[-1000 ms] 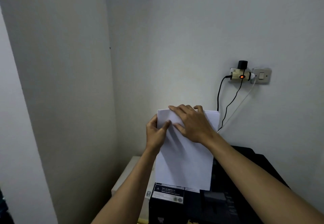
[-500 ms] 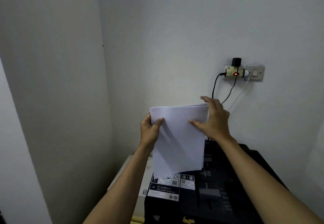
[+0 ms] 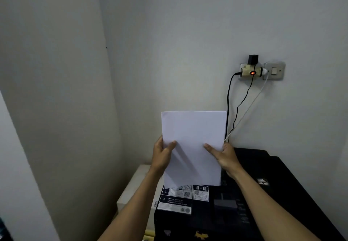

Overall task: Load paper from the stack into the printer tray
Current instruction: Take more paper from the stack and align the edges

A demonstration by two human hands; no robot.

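Black printer (image 3: pixel 263 193) sits below my fingers, its tray slot hidden under the sheets' lower edge. The paper (image 3: pixel 192 142) stands upright above it, light and floppy, so I judge holding both side edges keeps it from buckling. My left hand (image 3: pixel 162 154) pinches the left edge, thumb in front; my right hand (image 3: pixel 224 157) pinches the right edge. Cables (image 3: pixel 228 108) hang just beyond my right fingers, from the socket (image 3: pixel 250 71) above.

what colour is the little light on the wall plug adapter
Red-orange light, glowing; head view.
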